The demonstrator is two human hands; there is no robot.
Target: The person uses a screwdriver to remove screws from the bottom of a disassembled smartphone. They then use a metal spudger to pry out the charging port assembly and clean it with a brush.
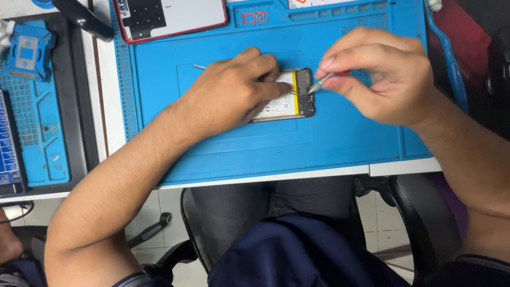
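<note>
1. Left hand point(234, 90): palm down, fingers curled over an opened phone point(287, 95), pressing it flat against the blue work mat point(340, 138). Grip is a hold-down rather than a closed grasp.

2. Right hand point(377, 74): fingers pinched shut around a slim metal-tipped tool point(319, 84) with a red handle barely showing. The tip touches the dark board area at the phone's right end.

3. Opened phone: lies near the middle of the mat, back cover off, battery with a yellow edge and the circuit section exposed. Its left part is hidden beneath the left hand.

4. Thin metal rod point(199, 67): lies on the mat just left of the left hand, untouched.

5. Second device point(170, 18): red-framed, at the mat's top edge, well apart from both hands.

6. Small blue fixture point(26, 50): on a second mat at far left, unused.

7. Progress, judged: opening appears complete, since internals are bare. Work on the board end looks under way. Battery remains seated, and reassembly is not yet done. Whether any screws or connectors are already freed cannot be told at this size.
</note>
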